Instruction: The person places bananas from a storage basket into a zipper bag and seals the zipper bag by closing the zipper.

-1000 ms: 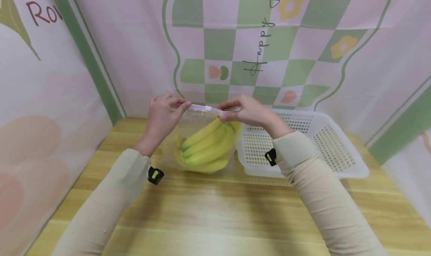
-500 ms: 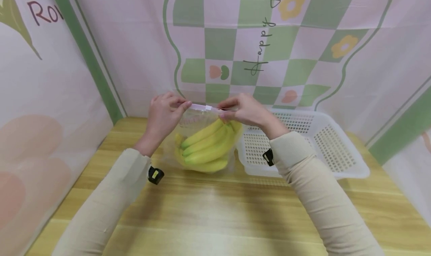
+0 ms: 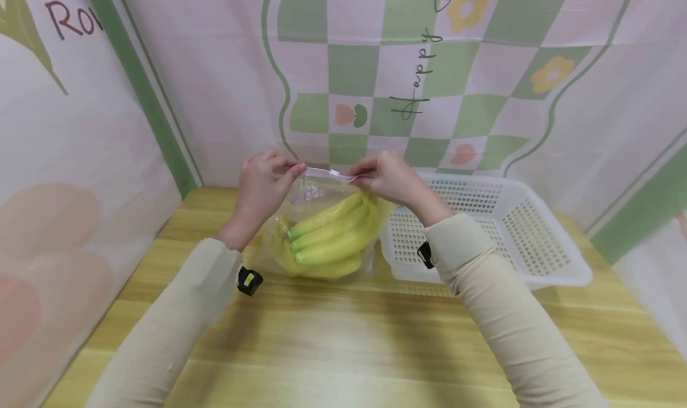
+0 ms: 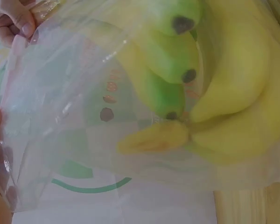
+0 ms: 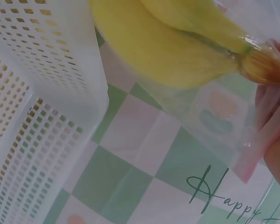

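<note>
A clear zip bag (image 3: pixel 313 192) with a pink slider strip stands on the table, and a bunch of yellow bananas (image 3: pixel 333 235) with greenish tips lies inside it. My left hand (image 3: pixel 263 184) pinches the left end of the strip between thumb and fingers. At the right end, my right hand (image 3: pixel 392 178) pinches the strip near the banana stem. The white slider (image 3: pixel 334 172) sits on the strip between both hands. In the left wrist view the bananas (image 4: pixel 242 70) show through the plastic; the right wrist view shows the brown stem (image 5: pixel 263 67) close to the right fingers.
A white perforated plastic basket (image 3: pixel 558 247) stands right of the bag, partly behind the right forearm. Beneath everything is a wooden table (image 3: pixel 322 348). A printed pink and green cloth (image 3: pixel 351 68) hangs behind, and another cloth (image 3: pixel 64 217) hangs at left.
The right hand has shifted slightly along the strip, and its thumb is now less visible. The strip's right part has bent a little. The left hand stays nearly in place.
</note>
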The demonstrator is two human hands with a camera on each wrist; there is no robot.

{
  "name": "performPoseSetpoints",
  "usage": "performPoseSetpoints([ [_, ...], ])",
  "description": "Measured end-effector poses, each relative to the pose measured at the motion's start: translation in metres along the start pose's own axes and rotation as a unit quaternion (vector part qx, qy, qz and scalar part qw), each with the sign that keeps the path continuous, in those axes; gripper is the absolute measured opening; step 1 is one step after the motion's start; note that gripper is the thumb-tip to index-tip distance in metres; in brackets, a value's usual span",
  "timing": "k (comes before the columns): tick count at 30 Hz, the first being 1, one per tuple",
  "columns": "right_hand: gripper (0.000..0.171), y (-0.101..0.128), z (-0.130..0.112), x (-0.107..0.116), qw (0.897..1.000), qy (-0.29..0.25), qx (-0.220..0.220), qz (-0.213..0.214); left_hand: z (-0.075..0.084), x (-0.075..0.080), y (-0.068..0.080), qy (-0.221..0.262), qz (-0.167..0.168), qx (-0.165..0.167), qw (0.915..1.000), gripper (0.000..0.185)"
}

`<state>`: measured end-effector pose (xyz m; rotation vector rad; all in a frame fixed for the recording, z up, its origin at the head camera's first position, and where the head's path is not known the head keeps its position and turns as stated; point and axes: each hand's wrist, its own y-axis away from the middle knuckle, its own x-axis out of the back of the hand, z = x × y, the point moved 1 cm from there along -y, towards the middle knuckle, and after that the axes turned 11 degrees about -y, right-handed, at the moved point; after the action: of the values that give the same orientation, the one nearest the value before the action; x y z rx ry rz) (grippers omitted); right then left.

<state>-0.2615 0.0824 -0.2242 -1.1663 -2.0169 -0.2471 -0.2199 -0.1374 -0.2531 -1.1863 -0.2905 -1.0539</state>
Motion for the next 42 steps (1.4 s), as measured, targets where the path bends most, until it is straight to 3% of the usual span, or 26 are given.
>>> performPoseSetpoints([
  [10,0.034,-0.003,-0.004,0.005,0.999,-0.007,-0.036,-0.039,-0.001,-0.002,0.0,0.011,0.012,-0.019,0.9997,0.023],
  [14,0.039,-0.007,-0.012,0.0,0.999,0.014,-0.024,-0.043,0.002,-0.002,-0.001,0.008,0.012,-0.029,0.9995,0.023],
  [22,0.032,-0.014,-0.024,-0.008,0.997,0.062,-0.003,-0.041,0.001,-0.002,0.0,0.011,0.015,-0.034,0.9992,0.024],
  [34,0.028,-0.015,-0.027,-0.003,0.995,0.069,-0.053,-0.046,0.003,-0.003,0.001,-0.021,0.019,-0.054,0.9981,0.025],
  [42,0.027,-0.013,-0.028,0.001,0.994,0.079,-0.058,-0.053,0.006,-0.001,0.002,-0.043,0.019,-0.062,0.997,0.025],
])
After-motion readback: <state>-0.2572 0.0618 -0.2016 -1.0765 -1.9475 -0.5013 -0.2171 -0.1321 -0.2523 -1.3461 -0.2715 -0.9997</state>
